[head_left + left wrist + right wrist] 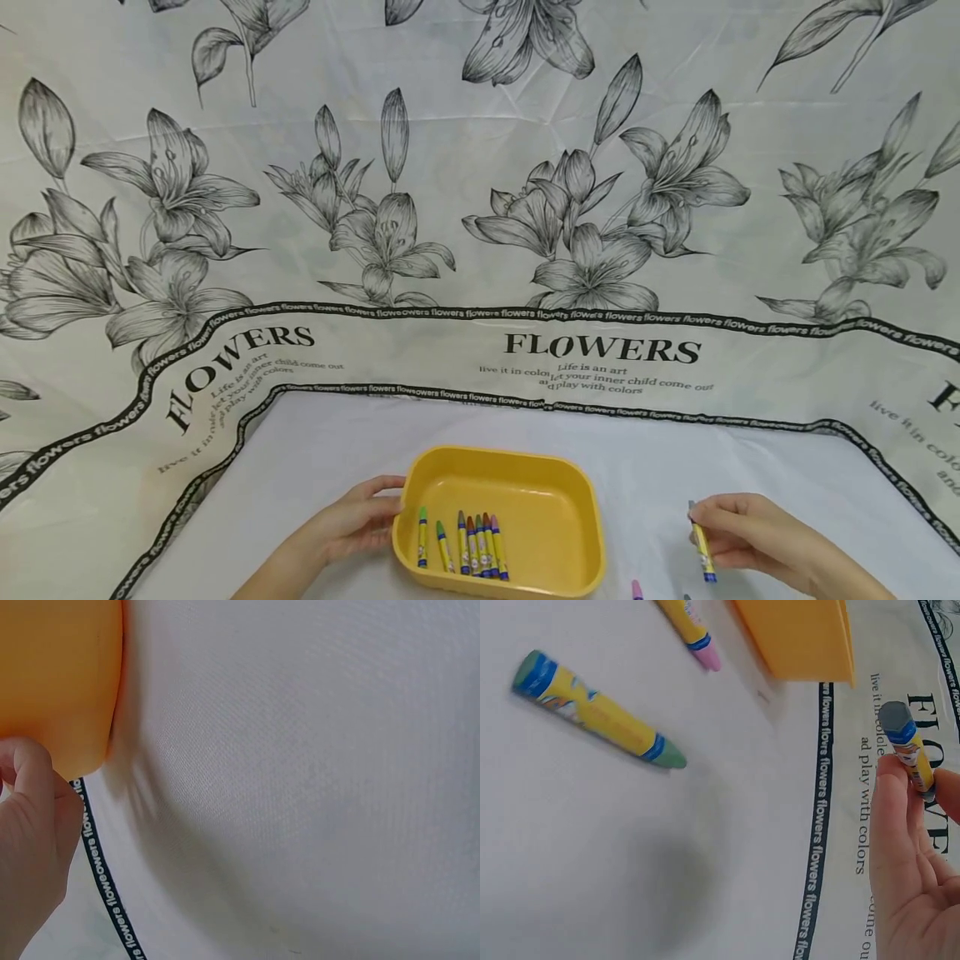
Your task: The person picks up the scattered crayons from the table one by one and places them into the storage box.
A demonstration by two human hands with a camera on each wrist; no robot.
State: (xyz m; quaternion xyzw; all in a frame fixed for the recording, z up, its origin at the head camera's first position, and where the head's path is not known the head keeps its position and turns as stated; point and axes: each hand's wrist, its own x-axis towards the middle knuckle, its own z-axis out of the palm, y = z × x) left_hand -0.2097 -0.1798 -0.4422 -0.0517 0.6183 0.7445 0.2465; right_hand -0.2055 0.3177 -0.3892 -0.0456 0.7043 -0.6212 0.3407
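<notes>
My left hand (351, 523) grips the left side of a yellow plastic tray (517, 457), its fingers at the rim; the left wrist view shows the bent fingers (34, 776) against the tray's corner. Inside the tray, toward its left half, lie several crayons (463, 547) in yellow wrappers, with green, brown and pink tips among them. Off to the right of the tray, my right hand (757, 533) pinches a grey crayon (702, 552) between thumb and fingertips, above the white cloth. The grey end of this crayon (906, 739) also shows in the right wrist view.
A green crayon (596, 711) and a pink crayon (687, 626) lie on the white cloth (652, 467) between the tray and my right hand, mostly cut off in the head view. Behind stands a white curtain (480, 208) printed with black flowers and lettering.
</notes>
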